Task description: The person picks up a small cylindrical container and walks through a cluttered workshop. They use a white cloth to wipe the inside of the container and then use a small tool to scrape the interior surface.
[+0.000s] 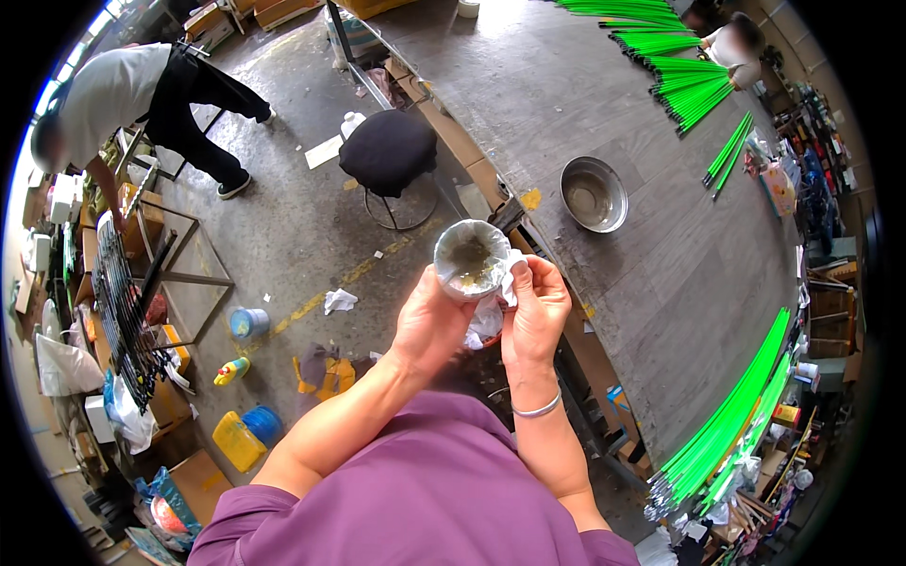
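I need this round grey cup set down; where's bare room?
Grey tabletop lies bare between the round silver metal bowl and the long green rods lower right, and between that bowl and the fanned green rods upper right. Crowded where the rods lie.

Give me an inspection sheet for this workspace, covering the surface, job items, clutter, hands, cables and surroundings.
Surface: grey table, carrying a metal bowl and green rods.
Job's things: cup, contents unclear; white tissue at its rim.
Clutter: crumpled paper, blue container and yellow bottle on the floor.
Hands: left hand grips the cup; right hand pinches the white tissue.
Cables: nothing seen.
Surroundings: black stool; a person bending by dark rods at left.
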